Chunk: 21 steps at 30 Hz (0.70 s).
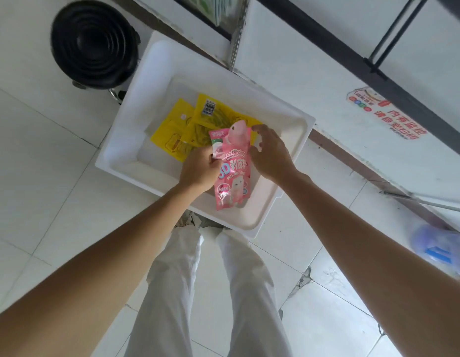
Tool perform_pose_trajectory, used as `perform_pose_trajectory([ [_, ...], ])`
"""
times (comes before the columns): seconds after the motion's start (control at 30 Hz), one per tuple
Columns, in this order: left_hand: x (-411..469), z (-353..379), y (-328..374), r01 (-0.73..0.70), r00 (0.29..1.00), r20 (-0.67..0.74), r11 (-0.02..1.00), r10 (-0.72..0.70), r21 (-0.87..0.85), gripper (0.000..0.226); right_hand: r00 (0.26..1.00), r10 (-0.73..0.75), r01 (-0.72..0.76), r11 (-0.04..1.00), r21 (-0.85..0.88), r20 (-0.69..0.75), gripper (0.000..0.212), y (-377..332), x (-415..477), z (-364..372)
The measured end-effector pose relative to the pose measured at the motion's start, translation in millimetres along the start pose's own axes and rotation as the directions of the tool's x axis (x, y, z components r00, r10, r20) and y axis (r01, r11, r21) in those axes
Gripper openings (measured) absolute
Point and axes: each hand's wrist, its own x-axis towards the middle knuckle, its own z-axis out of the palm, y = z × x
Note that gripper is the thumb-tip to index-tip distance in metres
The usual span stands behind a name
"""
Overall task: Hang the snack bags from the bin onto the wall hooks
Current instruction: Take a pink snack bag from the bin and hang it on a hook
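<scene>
Pinching one edge, the left grip holds the pink snack bag over the white bin; the right grip, fingers spread wide, seemingly brushes the bag's other side.

Black ribbed round object on white floor tiles, red-lettered sticker, black metal rail, white trousers

Snack bags lie in the bin on the floor, stool at its left.

Left arm and right arm bare to the frame edge, loose white trousers, creased legs, white shoe tips under hems
</scene>
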Motion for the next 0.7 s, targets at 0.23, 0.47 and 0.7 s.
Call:
perform_pose_trajectory([
  [0.23,-5.9,-39.7,3.6,0.094,0.993,0.097,0.946,-0.067,-0.309,0.01,0.994,0.105,-0.105,0.99,0.094,-0.001,0.048,-9.9,1.8,-6.7],
  [0.47,-27.1,-81.5,33.0,0.113,0.99,0.122,0.898,-0.067,-0.425,0.018,0.996,-0.01,0.026,0.984,0.177,-0.086,0.026,-45.1,-6.7,-32.9],
  [0.7,-47.3,-140.4,84.3,0.027,0.999,-0.012,0.856,-0.038,-0.516,0.038,0.974,-0.191,0.214,0.949,0.229,-0.121,0.025,-89.9,-28.9,-92.7],
])
